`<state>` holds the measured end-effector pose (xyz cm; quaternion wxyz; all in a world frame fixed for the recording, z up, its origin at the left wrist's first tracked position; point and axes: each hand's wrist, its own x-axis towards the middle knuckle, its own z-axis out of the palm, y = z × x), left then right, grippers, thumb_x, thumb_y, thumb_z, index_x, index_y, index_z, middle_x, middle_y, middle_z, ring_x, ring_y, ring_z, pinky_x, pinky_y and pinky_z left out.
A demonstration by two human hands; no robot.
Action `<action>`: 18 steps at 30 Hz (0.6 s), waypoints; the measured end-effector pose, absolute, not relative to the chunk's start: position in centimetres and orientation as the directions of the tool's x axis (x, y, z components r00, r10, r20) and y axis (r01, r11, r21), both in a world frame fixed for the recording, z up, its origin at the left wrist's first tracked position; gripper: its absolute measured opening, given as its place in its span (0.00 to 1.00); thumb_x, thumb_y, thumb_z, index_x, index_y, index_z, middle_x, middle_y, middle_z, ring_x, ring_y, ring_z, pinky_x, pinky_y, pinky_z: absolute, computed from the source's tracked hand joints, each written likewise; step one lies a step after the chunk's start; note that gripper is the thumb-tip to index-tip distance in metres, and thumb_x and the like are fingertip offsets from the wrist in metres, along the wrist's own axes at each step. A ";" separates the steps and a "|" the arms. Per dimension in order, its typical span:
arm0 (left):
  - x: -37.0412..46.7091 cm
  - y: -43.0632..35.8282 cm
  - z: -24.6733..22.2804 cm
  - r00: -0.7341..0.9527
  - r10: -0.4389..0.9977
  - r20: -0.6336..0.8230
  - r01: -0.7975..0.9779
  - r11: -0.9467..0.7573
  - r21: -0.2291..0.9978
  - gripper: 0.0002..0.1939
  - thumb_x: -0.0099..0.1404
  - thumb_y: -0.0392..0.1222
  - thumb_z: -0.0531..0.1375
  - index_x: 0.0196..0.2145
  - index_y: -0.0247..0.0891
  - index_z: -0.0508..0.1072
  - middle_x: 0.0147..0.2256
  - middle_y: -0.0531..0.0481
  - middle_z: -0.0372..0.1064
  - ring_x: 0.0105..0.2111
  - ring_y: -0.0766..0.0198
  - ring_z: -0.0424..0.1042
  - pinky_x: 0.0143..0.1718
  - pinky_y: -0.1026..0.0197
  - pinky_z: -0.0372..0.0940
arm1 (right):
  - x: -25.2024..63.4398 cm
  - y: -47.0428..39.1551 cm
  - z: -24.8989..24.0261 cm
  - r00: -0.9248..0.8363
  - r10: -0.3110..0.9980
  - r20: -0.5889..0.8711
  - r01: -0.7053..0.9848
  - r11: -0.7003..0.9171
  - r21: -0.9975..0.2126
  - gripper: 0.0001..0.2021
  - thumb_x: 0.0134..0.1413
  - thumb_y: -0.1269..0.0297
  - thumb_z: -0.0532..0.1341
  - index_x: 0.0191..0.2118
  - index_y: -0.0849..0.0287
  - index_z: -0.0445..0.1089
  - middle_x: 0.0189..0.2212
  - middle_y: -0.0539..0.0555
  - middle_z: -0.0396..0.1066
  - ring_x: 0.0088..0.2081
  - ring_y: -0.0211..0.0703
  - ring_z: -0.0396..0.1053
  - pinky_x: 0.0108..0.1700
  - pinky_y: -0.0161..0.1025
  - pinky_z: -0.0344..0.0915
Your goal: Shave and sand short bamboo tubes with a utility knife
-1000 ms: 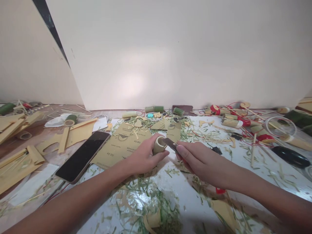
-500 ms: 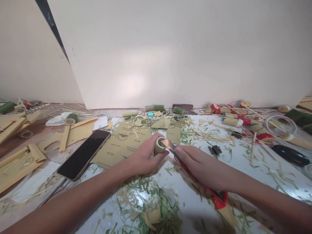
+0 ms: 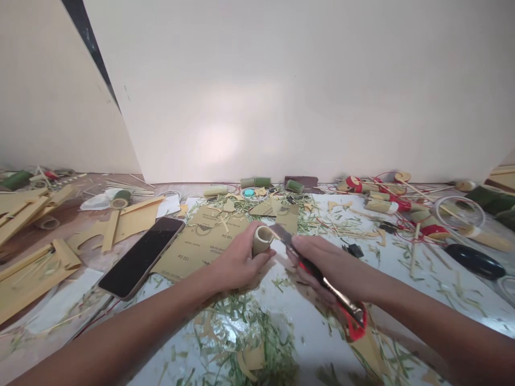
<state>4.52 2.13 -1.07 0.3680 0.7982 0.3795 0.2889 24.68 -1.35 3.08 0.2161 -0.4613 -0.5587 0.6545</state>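
A short hollow bamboo piece (image 3: 262, 241) is gripped in my left hand (image 3: 237, 260), its open end facing up toward me. My right hand (image 3: 325, 262) is wrapped round a knife (image 3: 340, 296) with a black and red handle. The knife's blade points left, near the bamboo's rim; whether it touches is unclear. Brown sandpaper sheets (image 3: 197, 241) lie behind my left hand. Green shavings (image 3: 257, 332) are scattered on the white surface below both hands.
A phone (image 3: 140, 257) lies at the left beside cut yellow board (image 3: 132, 220). Along the back are green bamboo pieces (image 3: 262, 182) and a teal disc (image 3: 249, 192). At the right are red-banded bamboo parts (image 3: 434, 230), a tape ring (image 3: 460, 212) and a black oval object (image 3: 475, 261).
The knife has turned in my right hand, and its blade has moved slightly away from the bamboo's opening. More of its handle shows. The bamboo is tipped more upright in my left hand.
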 end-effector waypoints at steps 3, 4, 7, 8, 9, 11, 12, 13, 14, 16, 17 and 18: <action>4.4 2.2 -1.1 0.527 0.832 0.172 0.400 -0.422 0.814 0.10 0.65 0.42 0.56 0.42 0.39 0.61 0.35 0.52 0.63 0.35 0.62 0.64 0.39 0.58 0.61 | 25.0 -1.5 4.2 -0.393 0.876 -0.279 0.429 -0.094 -0.898 0.22 0.66 0.46 0.42 0.27 0.55 0.56 0.14 0.42 0.54 0.12 0.32 0.52 0.16 0.32 0.53; 4.5 2.3 -1.1 0.527 0.833 0.167 0.398 -0.416 0.818 0.10 0.65 0.42 0.56 0.42 0.39 0.61 0.35 0.52 0.63 0.35 0.62 0.63 0.39 0.58 0.61 | 25.1 -1.5 4.5 -0.389 0.886 -0.251 0.504 -0.023 -0.863 0.23 0.67 0.46 0.42 0.26 0.55 0.55 0.15 0.43 0.55 0.14 0.32 0.53 0.18 0.32 0.53; 4.6 2.3 -1.2 0.537 0.829 0.156 0.383 -0.404 0.831 0.10 0.66 0.42 0.56 0.43 0.39 0.61 0.36 0.52 0.64 0.36 0.62 0.64 0.38 0.58 0.61 | 25.1 -1.7 4.5 -0.423 0.893 -0.155 0.663 0.188 -0.725 0.23 0.68 0.49 0.42 0.25 0.56 0.54 0.19 0.46 0.56 0.20 0.35 0.55 0.24 0.35 0.54; 4.6 2.3 -1.1 0.540 0.828 0.155 0.381 -0.404 0.832 0.10 0.66 0.42 0.56 0.43 0.39 0.61 0.35 0.52 0.64 0.35 0.62 0.64 0.38 0.58 0.60 | 25.1 -1.7 4.3 -0.435 0.890 -0.136 0.688 0.231 -0.687 0.23 0.68 0.49 0.42 0.25 0.56 0.54 0.20 0.46 0.56 0.22 0.36 0.55 0.26 0.36 0.54; 4.6 2.3 -1.1 0.542 0.827 0.153 0.381 -0.404 0.832 0.09 0.65 0.42 0.56 0.43 0.40 0.61 0.35 0.52 0.64 0.35 0.62 0.64 0.38 0.58 0.60 | 25.0 -1.6 4.1 -0.441 0.888 -0.132 0.707 0.254 -0.660 0.22 0.68 0.50 0.41 0.25 0.56 0.54 0.21 0.47 0.57 0.23 0.37 0.55 0.27 0.36 0.53; 4.7 2.4 -1.1 0.548 0.823 0.145 0.381 -0.401 0.833 0.09 0.65 0.42 0.56 0.42 0.40 0.61 0.35 0.52 0.65 0.34 0.62 0.64 0.37 0.59 0.60 | 25.0 -1.5 3.8 -0.441 0.884 -0.155 0.734 0.256 -0.629 0.22 0.69 0.50 0.41 0.26 0.56 0.54 0.22 0.47 0.56 0.24 0.37 0.55 0.27 0.37 0.52; 4.7 2.4 -1.0 0.551 0.822 0.140 0.381 -0.398 0.835 0.08 0.65 0.42 0.56 0.41 0.40 0.61 0.34 0.52 0.65 0.34 0.62 0.63 0.37 0.59 0.60 | 25.0 -1.4 3.7 -0.438 0.883 -0.171 0.741 0.247 -0.625 0.22 0.69 0.50 0.40 0.26 0.56 0.54 0.22 0.47 0.56 0.24 0.38 0.55 0.27 0.37 0.52; 4.7 2.4 -1.0 0.554 0.822 0.133 0.383 -0.394 0.836 0.08 0.65 0.42 0.56 0.41 0.40 0.61 0.34 0.52 0.64 0.34 0.62 0.63 0.36 0.59 0.60 | 25.0 -1.3 3.7 -0.435 0.881 -0.187 0.744 0.235 -0.626 0.23 0.68 0.49 0.40 0.26 0.56 0.54 0.22 0.47 0.56 0.24 0.38 0.55 0.27 0.37 0.52; 4.7 2.4 -1.0 0.557 0.821 0.126 0.386 -0.390 0.836 0.08 0.65 0.42 0.56 0.40 0.40 0.61 0.34 0.52 0.64 0.34 0.62 0.63 0.36 0.59 0.60 | 25.1 -1.3 3.6 -0.431 0.879 -0.202 0.744 0.220 -0.631 0.23 0.68 0.49 0.40 0.26 0.56 0.54 0.22 0.47 0.56 0.24 0.38 0.55 0.27 0.38 0.52; 4.7 2.4 -1.0 0.563 0.817 0.125 0.389 -0.395 0.832 0.07 0.65 0.42 0.55 0.40 0.40 0.61 0.34 0.52 0.64 0.34 0.62 0.63 0.36 0.59 0.60 | 25.1 -1.3 3.6 -0.427 0.874 -0.231 0.740 0.191 -0.645 0.23 0.68 0.49 0.39 0.26 0.56 0.54 0.22 0.47 0.56 0.24 0.38 0.55 0.28 0.38 0.53; 4.7 2.4 -1.0 0.567 0.814 0.128 0.389 -0.401 0.829 0.07 0.65 0.41 0.55 0.40 0.40 0.61 0.34 0.52 0.64 0.34 0.62 0.63 0.36 0.59 0.60 | 25.2 -1.3 3.6 -0.424 0.873 -0.241 0.737 0.178 -0.653 0.23 0.68 0.48 0.39 0.26 0.56 0.54 0.22 0.47 0.56 0.24 0.38 0.55 0.28 0.38 0.53; 4.7 2.4 -1.1 0.570 0.811 0.130 0.388 -0.406 0.828 0.06 0.66 0.41 0.55 0.40 0.40 0.61 0.34 0.52 0.64 0.34 0.62 0.64 0.36 0.59 0.60 | 25.1 -1.3 3.5 -0.420 0.874 -0.245 0.734 0.169 -0.658 0.23 0.68 0.48 0.39 0.26 0.56 0.54 0.22 0.47 0.56 0.24 0.38 0.55 0.28 0.38 0.53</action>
